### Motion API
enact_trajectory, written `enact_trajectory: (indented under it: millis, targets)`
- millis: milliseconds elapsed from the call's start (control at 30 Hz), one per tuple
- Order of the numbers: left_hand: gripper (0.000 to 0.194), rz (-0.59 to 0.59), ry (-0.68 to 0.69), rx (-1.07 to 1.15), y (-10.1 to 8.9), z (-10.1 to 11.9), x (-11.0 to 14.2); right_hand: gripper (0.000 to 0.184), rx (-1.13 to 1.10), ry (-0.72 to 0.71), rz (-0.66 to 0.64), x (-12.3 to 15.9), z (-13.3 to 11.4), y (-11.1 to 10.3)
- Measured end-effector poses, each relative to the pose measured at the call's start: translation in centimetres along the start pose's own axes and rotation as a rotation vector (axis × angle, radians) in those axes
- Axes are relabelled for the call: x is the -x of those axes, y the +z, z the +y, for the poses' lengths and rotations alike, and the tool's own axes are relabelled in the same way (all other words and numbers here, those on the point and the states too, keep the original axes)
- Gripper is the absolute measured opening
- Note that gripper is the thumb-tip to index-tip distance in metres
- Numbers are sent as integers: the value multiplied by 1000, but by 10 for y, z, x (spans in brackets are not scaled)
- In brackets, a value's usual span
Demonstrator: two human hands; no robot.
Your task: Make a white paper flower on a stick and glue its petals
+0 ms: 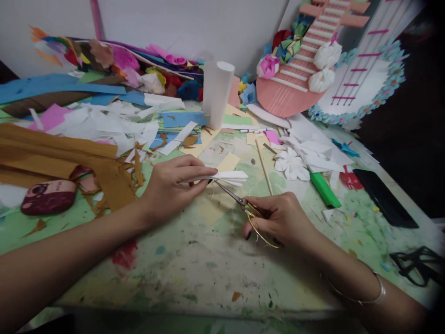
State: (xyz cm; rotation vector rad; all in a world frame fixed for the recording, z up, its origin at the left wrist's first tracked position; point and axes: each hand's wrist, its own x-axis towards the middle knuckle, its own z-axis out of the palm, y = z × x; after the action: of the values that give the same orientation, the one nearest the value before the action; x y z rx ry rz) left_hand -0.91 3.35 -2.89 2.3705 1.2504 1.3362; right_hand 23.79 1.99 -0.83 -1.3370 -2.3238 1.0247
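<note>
- My left hand [172, 188] grips the folded white paper [233, 176] between thumb and fingers, above the middle of the table [194, 264].
- Paper orientation: long axis runs nearly level, left to right; the free end points right, its layers slightly fanned apart.
- My right hand [283, 218] grasps the scissors [241, 200] by the gold-coloured handles, fingers curled around them.
- Scissors orientation: long axis slants; the tips point up and left, toward my left thumb, just beside the paper's lower edge. Whether they touch it, I cannot tell.
- A thin wooden stick [264, 167] lies beyond my right hand, its long axis running away from me, the far end leaning slightly left.
- A pale yellow paper piece [228, 162] lies behind the folded paper.
- Right side: a white paper flower [292, 164], a green tube-like item [324, 189] lying aslant, and a black phone [385, 198].
- Left side: brown paper [52, 150], spread near my left forearm.
</note>
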Motion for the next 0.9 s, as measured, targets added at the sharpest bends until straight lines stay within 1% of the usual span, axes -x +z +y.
enact_trajectory:
  millis: [100,200,400,567,667,900]
  targets:
    - [19,2,-4,-13,-1,1,-1,32,23,-12,-2,1,-1,-1]
    - [19,-15,-41,-26,-2,3,-1,34,45,-21,-7,1,-2,-2]
    - [18,-11,-97,-39,-3,1,-2,28,49,-30,-25,1,-1,-2]
    - [17,-19,-155,-24,-3,1,-1,35,-4,-4,41,1,0,-2]
    - [17,-11,-144,-31,-3,2,-1,37,-17,13,67,2,0,-1]
    - [18,-28,-91,-26,-1,3,0,33,-4,-17,35,1,-2,0]
